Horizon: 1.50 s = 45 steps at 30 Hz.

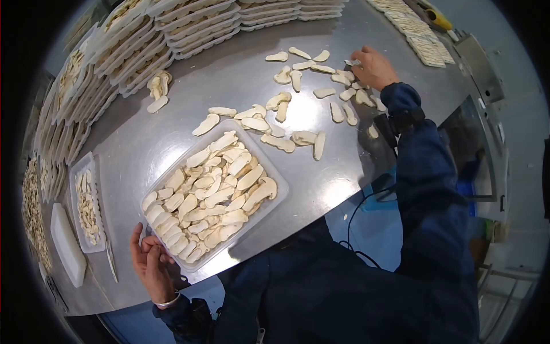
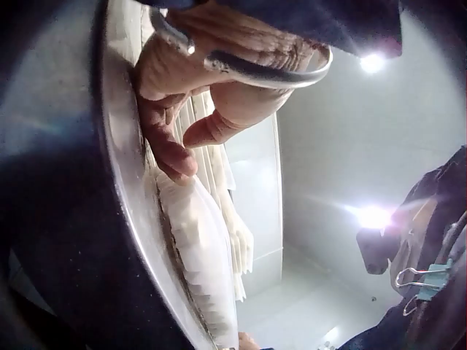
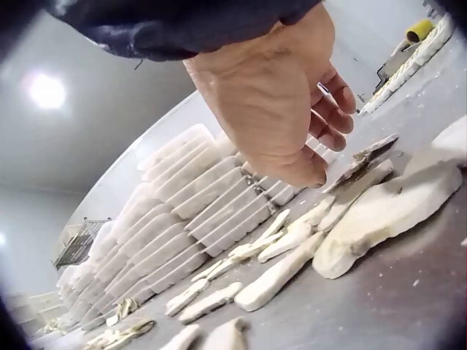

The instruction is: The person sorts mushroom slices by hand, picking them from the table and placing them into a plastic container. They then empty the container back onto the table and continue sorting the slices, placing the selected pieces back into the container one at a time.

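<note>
Head view: the left hand is resting open-fingered against the near corner of the slice-filled tray on the worktop. The right hand is reaching among loose mushroom slices farther off, its grip loosely curled, holding nothing I can make out.

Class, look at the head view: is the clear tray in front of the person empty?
No, the clear tray is filled with pale mushroom slices, and the left hand touches its near corner.

mushroom slices: cream-white with pale tan edges
tray by the left hand: clear plastic
table: dull grey steel
sleeve above the right hand: dark navy blue
bangle on left wrist: silvery
</note>
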Motion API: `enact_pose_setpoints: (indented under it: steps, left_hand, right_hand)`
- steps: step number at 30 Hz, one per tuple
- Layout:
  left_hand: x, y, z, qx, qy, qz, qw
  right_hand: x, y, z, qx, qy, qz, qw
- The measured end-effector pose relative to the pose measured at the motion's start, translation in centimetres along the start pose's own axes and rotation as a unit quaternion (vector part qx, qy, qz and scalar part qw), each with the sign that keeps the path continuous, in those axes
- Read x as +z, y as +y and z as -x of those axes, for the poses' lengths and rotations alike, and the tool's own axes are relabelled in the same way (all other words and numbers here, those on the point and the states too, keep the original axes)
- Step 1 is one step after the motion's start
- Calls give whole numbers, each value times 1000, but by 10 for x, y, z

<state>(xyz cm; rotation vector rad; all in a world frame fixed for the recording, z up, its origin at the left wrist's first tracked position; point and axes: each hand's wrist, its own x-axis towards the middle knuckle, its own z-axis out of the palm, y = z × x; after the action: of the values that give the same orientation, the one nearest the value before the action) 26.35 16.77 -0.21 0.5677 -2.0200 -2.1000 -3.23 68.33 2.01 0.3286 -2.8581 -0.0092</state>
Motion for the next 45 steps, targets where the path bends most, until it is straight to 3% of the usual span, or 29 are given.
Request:
enact_pose_setpoints:
  steps: [2, 5, 8, 11, 17, 23, 26, 29, 32, 35, 38, 39, 43, 45]
  left_hand:
    - [0, 1, 0, -2, 0, -1, 1000]
    - [1, 1, 0, -2, 2, 0, 1000]
    - [1, 1, -1, 1, -3, -1, 1000]
    - [1, 1, -1, 2, -2, -9, 1000]
    - [3, 3, 0, 1, 1, -9, 1000]
    - [4, 3, 0, -3, 12, -10, 1000]
    - [3, 2, -1, -1, 6, -5, 1000]
    - [3, 1, -1, 0, 6, -3, 1000]
    - [3, 1, -2, 2, 2, -3, 1000]
    - [5, 3, -1, -1, -2, -5, 1000]
    - [3, 4, 0, -2, -13, 6, 1000]
    - [3, 3, -1, -1, -18, 12, 1000]
    - [1, 1, -1, 2, -27, 33, 999]
    - [1, 1, -1, 6, -27, 28, 999]
  right_hand:
    - [4, 3, -6, -8, -35, 37, 999]
    - [17, 12, -7, -68, 17, 60, 996]
    - [14, 16, -2, -91, 19, 56, 994]
    - [1, 8, 4, -63, 5, 15, 998]
    - [19, 22, -3, -129, 20, 77, 988]
    - [10, 17, -2, -94, 10, 107, 990]
    - [-6, 11, 4, -85, 60, -14, 994]
    - [-43, -23, 34, -42, 47, -129, 990]
    - [-59, -59, 80, 50, -41, -378, 923]
    - [-50, -80, 122, 38, -62, -497, 865]
    - [-40, -87, 145, 99, -88, -591, 796]
    - [-36, -84, 150, 107, -84, -591, 795]
    - [-38, -75, 165, 177, 37, -338, 923]
    - [-39, -82, 167, 123, 50, -264, 955]
